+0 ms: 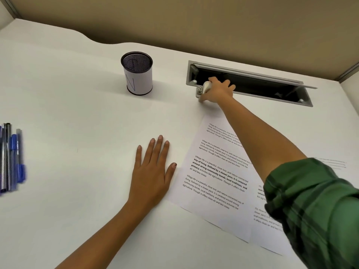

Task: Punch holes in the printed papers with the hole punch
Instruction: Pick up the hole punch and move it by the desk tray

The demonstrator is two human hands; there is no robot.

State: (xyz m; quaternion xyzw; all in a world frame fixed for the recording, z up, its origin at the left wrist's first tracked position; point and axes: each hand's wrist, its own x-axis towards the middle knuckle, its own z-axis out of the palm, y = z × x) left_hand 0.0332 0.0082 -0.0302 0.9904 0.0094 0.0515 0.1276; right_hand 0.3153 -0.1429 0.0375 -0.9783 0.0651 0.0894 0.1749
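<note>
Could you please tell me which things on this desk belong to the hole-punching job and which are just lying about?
For the job:
- hole punch, gripped by the right hand
- printed papers
- left hand, flat on the desk beside them

Lying about:
- mesh pen cup
- pens at the left edge
- open cable tray
</note>
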